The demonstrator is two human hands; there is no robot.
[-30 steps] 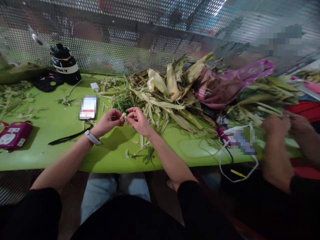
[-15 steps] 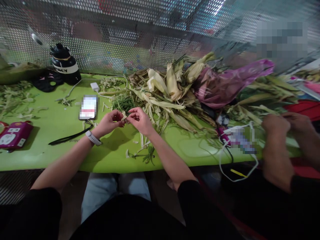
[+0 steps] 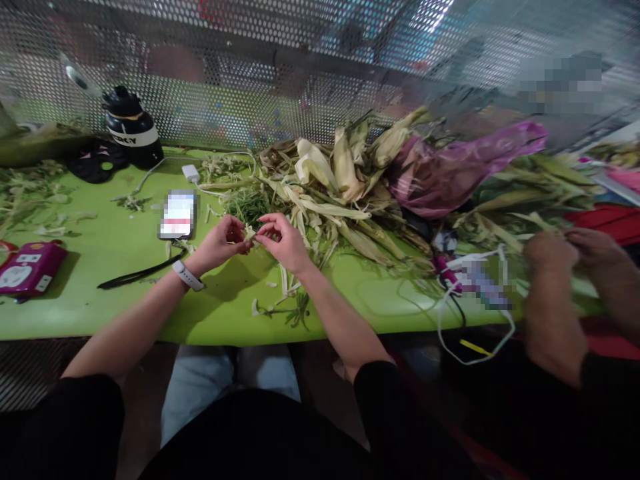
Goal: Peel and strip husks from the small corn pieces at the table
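Observation:
My left hand (image 3: 224, 241) pinches a small pale piece of corn husk (image 3: 249, 233) between thumb and fingertips. From the other side my right hand (image 3: 284, 241) has its thumb and forefinger closed on the same piece. Both hands are held above the green table (image 3: 225, 323), fingertips almost meeting. Just behind them lies a small heap of thin green strands (image 3: 247, 203). Nearer my body, a few husk scraps (image 3: 290, 283) and a green sprig (image 3: 300, 310) rest on the table.
A big pile of corn husks (image 3: 345, 173) and a pink plastic bag (image 3: 440, 170) sit behind, to the right. On the left are a phone (image 3: 177, 213), a black bottle (image 3: 133, 130) and a purple box (image 3: 33, 267). Another person's hands (image 3: 555, 253) work at the right.
My hands keep the pale piece in almost the same place, with slight finger movement. At the right, the other person's hands have shifted a little, and a pale strip now shows by them.

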